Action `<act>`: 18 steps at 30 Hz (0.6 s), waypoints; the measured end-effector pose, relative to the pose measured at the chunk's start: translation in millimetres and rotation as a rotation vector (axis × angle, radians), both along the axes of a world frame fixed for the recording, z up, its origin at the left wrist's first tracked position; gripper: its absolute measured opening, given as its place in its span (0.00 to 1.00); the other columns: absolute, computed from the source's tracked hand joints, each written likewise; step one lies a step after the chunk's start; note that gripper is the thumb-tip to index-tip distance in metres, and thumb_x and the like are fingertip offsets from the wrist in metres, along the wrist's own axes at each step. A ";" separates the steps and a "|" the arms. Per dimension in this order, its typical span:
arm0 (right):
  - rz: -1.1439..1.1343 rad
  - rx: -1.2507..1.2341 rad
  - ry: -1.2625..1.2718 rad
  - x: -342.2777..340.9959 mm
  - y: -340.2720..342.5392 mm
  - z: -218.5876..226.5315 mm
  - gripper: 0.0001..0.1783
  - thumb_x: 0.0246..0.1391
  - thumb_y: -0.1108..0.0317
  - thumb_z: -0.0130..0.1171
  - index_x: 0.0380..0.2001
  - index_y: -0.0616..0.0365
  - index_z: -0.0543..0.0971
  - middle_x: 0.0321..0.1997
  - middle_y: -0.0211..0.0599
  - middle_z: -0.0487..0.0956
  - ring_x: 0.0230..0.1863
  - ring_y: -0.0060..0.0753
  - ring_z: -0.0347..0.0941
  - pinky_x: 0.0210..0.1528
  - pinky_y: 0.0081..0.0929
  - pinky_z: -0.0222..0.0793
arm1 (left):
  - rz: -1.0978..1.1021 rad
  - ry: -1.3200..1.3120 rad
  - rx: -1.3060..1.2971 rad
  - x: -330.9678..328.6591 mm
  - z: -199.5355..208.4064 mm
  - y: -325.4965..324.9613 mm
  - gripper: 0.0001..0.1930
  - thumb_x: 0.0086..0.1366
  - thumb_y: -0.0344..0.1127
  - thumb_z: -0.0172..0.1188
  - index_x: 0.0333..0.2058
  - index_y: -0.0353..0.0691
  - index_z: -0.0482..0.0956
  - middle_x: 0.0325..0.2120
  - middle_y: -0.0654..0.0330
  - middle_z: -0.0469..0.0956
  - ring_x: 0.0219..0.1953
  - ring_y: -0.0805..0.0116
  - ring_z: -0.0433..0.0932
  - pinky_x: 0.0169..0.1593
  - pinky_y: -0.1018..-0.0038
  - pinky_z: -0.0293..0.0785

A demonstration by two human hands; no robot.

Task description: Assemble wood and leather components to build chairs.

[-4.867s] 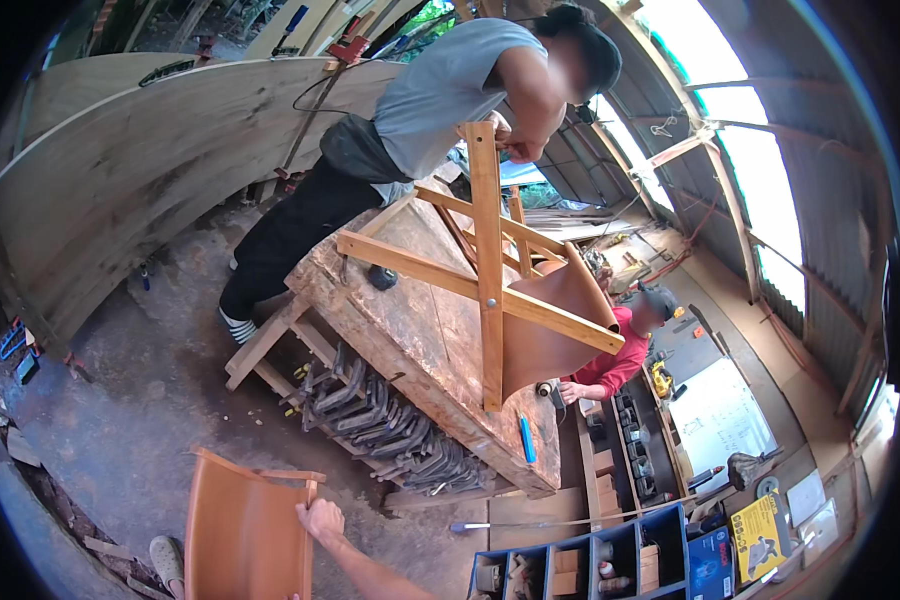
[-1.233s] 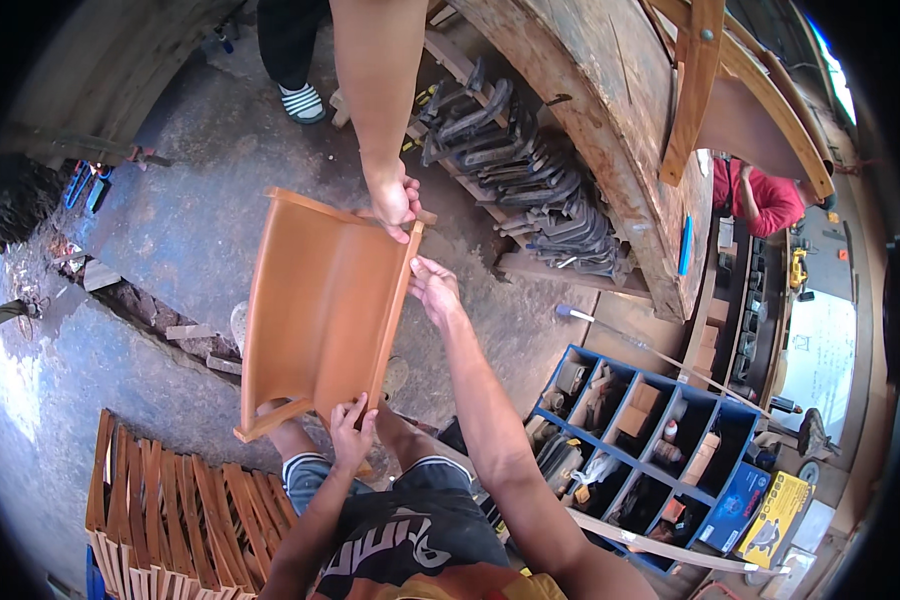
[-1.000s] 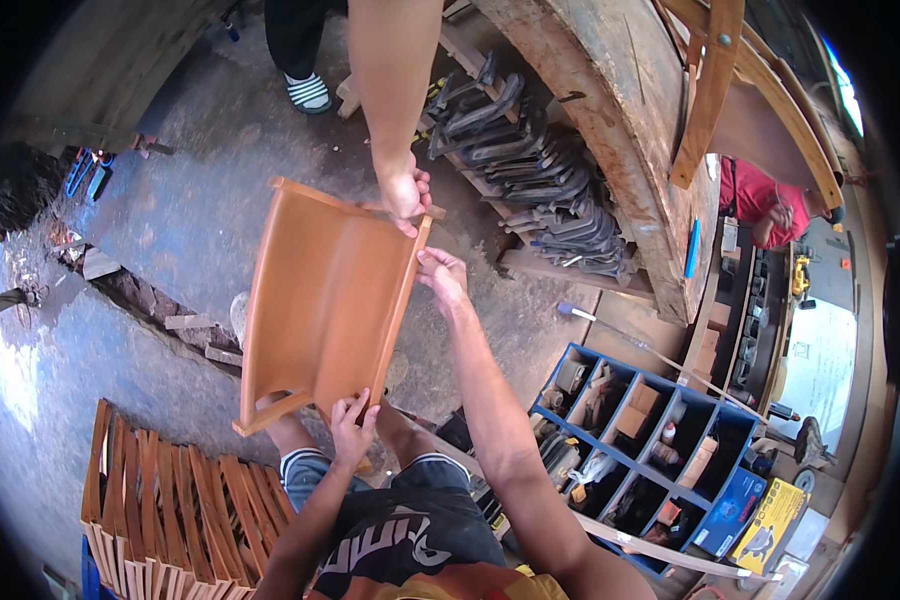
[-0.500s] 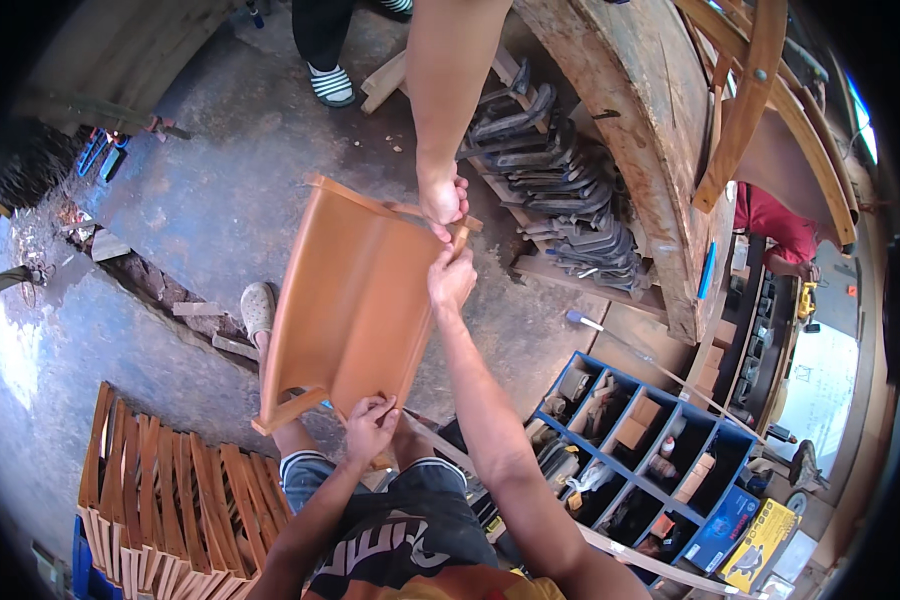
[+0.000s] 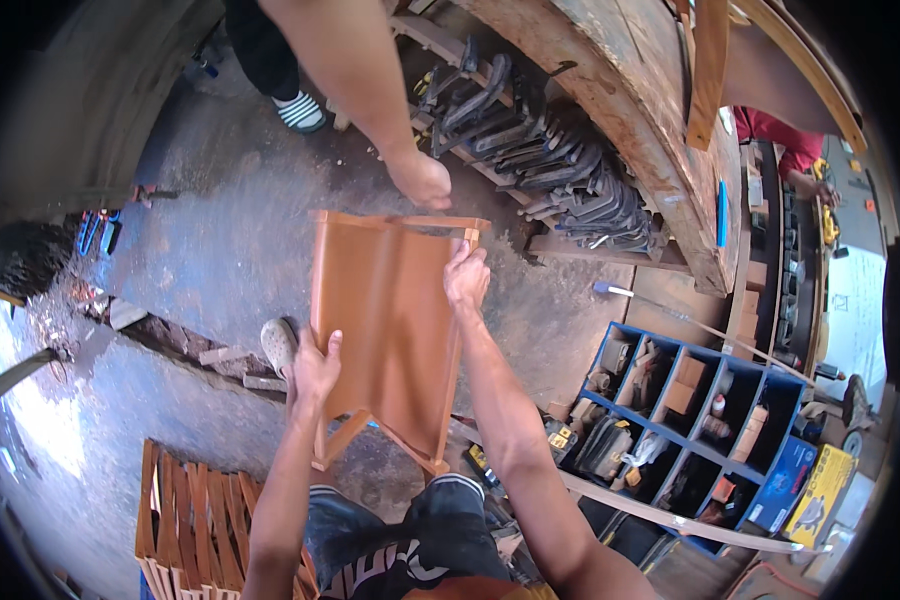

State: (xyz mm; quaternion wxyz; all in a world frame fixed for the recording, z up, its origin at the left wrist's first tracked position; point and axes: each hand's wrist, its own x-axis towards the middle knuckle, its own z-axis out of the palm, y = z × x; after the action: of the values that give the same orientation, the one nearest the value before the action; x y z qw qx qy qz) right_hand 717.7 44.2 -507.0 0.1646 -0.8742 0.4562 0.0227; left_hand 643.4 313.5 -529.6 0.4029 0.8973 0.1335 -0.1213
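A tan leather sling seat on a wooden frame (image 5: 378, 300) is held in front of me, above the floor or on it; I cannot tell which. My right hand (image 5: 467, 276) is closed round its right rail, close to the far right corner. Along the left edge, my left hand (image 5: 318, 368) grips the side, thumb pointing up and the other fingers partly hidden. Another person's hand (image 5: 425, 183) is just beyond the far crossbar, apart from the seat, with its fingers curled.
Metal clamps (image 5: 570, 165) hang on a rack at the far right, beside a large wooden bench (image 5: 620, 90). A blue divided bin (image 5: 690, 440) stands at right. Curved wooden parts (image 5: 195, 515) are stacked at near left. A floor channel (image 5: 180, 340) runs past a shoe (image 5: 279, 345).
The seat has turned straighter toward me. My left hand has moved from its near edge to its left side. The other person's hand has come away from the far right corner.
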 end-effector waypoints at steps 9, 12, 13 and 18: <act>0.052 0.082 -0.201 -30.5 -36.0 85.4 0.27 0.66 0.50 0.40 0.35 0.69 0.70 0.27 0.71 0.77 0.35 0.73 0.75 0.38 0.59 0.71 | -0.107 0.020 -0.009 -19.5 89.7 -15.1 0.19 0.70 0.46 0.50 0.36 0.32 0.67 0.22 0.34 0.76 0.30 0.30 0.76 0.32 0.47 0.69; 0.131 0.196 -0.249 -44.9 -64.6 115.1 0.27 0.67 0.50 0.39 0.36 0.70 0.71 0.26 0.68 0.77 0.32 0.71 0.76 0.35 0.59 0.71 | -0.094 0.031 -0.062 -40.1 179.8 -34.8 0.15 0.69 0.40 0.53 0.40 0.30 0.71 0.26 0.41 0.79 0.30 0.45 0.81 0.35 0.57 0.75; 0.123 0.270 -0.292 -49.7 -65.3 133.6 0.29 0.66 0.49 0.39 0.36 0.71 0.72 0.27 0.69 0.77 0.33 0.71 0.76 0.35 0.59 0.72 | -0.143 -0.113 -0.193 -54.8 203.5 -38.0 0.14 0.68 0.37 0.53 0.43 0.29 0.71 0.30 0.45 0.80 0.33 0.52 0.81 0.39 0.62 0.75; 0.148 0.394 -0.463 -94.7 -84.9 190.6 0.26 0.66 0.53 0.40 0.35 0.70 0.73 0.29 0.71 0.76 0.36 0.74 0.74 0.38 0.61 0.69 | -0.163 -0.084 -0.281 -114.8 314.9 7.9 0.18 0.60 0.26 0.55 0.49 0.27 0.71 0.41 0.53 0.78 0.44 0.65 0.76 0.50 0.70 0.71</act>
State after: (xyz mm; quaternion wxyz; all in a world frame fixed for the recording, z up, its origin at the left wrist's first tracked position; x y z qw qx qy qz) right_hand 623.1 -40.8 -316.4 0.4282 -0.8382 0.3287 -0.0771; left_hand 528.6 321.4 -214.8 0.5184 0.8443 0.0253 -0.1334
